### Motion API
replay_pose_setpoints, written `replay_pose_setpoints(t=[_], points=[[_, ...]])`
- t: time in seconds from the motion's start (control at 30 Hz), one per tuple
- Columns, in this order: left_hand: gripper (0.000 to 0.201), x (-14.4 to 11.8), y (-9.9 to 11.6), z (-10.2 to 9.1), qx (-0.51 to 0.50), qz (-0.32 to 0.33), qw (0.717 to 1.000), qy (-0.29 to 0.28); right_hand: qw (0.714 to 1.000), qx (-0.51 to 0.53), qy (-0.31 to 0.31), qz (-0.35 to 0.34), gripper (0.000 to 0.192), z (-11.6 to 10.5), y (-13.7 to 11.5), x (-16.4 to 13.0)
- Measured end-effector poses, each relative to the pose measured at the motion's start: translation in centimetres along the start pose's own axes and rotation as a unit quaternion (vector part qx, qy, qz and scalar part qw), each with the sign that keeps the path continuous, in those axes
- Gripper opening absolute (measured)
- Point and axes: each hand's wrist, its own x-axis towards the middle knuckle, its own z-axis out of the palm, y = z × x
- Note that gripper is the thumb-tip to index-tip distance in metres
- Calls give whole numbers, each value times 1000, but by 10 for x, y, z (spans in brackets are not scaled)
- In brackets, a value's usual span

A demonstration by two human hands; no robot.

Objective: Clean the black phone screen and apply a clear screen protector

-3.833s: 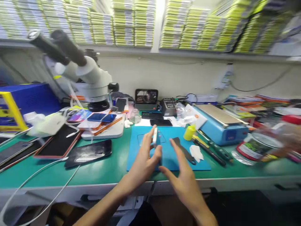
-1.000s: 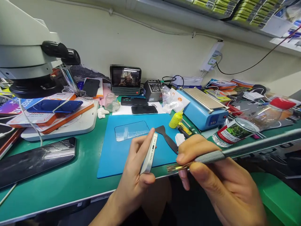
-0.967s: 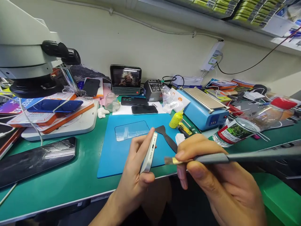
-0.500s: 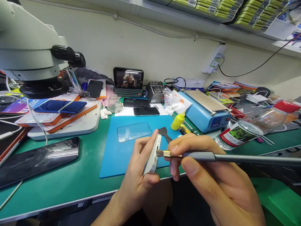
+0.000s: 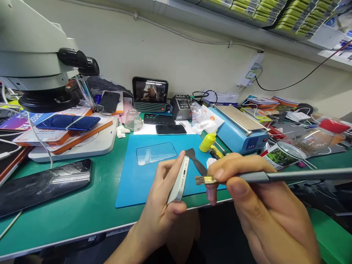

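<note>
Over the desk's (image 5: 82, 216) front edge, the left hand (image 5: 162, 212) pinches a slim, slippery phone (image 5: 180, 179) by its long sides; the right hand's (image 5: 264, 212) fingers grip a light, stiff brush (image 5: 247, 178) near its bristles.

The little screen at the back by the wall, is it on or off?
On. The little screen glows with a picture, while the phones lying flat in front of it are dark.
</note>
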Motion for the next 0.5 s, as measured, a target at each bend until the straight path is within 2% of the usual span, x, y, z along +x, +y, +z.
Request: replay_pose_setpoints(t=[0.23,0.4,0.5], points=[[85,1,0,0,12,14,1000,-3,998,-26,-52,-20,11,2,-2,3],[85,0,0,0,12,11,1000,-5,998,-6,-54,9,13,1,5,7],[87,0,-1,0,16,13,1000,-7,998,-10,-63,-2,12,0,4,6]])
